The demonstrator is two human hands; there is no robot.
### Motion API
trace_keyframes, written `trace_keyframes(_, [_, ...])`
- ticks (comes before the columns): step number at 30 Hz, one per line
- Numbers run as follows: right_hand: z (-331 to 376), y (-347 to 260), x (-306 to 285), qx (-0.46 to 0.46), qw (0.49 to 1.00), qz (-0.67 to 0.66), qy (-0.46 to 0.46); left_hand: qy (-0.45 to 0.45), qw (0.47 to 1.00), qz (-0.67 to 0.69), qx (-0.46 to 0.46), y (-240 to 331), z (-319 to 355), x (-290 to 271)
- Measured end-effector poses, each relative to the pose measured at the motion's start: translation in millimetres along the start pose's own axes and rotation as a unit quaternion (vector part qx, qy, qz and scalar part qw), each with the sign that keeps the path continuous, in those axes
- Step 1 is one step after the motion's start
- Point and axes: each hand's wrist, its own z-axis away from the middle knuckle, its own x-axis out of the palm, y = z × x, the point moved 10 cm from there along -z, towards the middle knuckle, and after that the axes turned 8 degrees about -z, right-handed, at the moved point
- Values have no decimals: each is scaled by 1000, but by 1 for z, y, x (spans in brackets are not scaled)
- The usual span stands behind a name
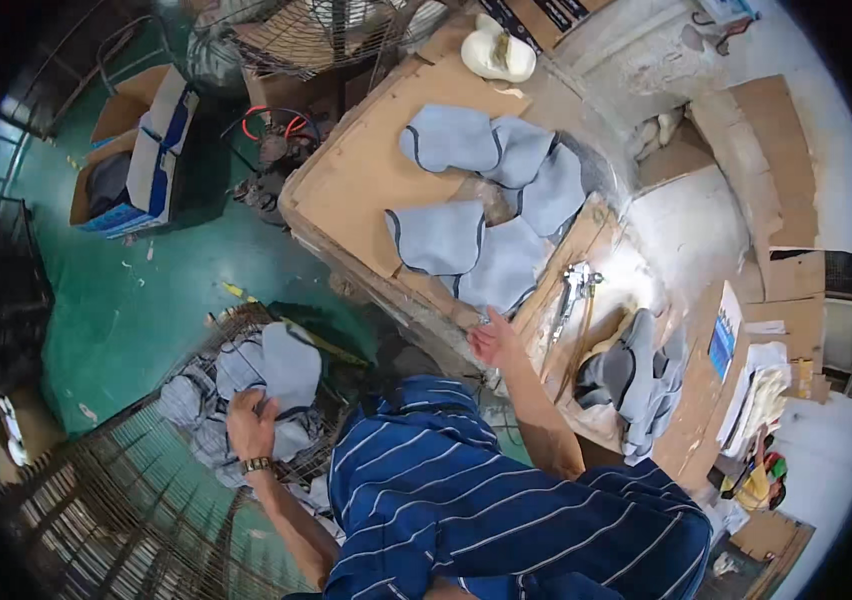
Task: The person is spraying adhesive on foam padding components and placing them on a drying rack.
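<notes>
My left hand (pixel 251 425) is over a wire basket (pixel 246 320) at the left. Its fingers and thumb are closed at the lower edge of a grey fabric piece (pixel 291 365) with dark trim. More grey pieces (pixel 216 430) are heaped around and under it. My right hand (pixel 492 340) is at the front edge of the cardboard-topped table (pixel 346 180), fingers loosely apart, with nothing visible in it. Just beyond its fingertips is the nearest grey piece (pixel 501 265) on the table. Several similar pieces, such as one curved piece (pixel 436 237), lie spread there, some overlapping.
A metal spray gun (pixel 574 290) with a hose sits right of my right hand. Beside it is a stack of grey pieces (pixel 636 380). A white bulbous container (pixel 498 55) stands at the table's far end. An open carton (pixel 136 170) is on the green floor.
</notes>
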Motion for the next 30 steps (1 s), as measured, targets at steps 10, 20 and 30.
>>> trace_keyframes(10, [-3, 18, 140, 33, 941, -319, -111, -59, 998, 18, 3, 96, -73, 16])
trace_keyframes(20, [-9, -32, 117, -47, 960, -277, -4, -74, 992, 51, -90, 75, -60, 15])
trace_keyframes(30, [138, -72, 131, -171, 967, -160, -103, 12, 987, 98, -125, -31, -1, -17])
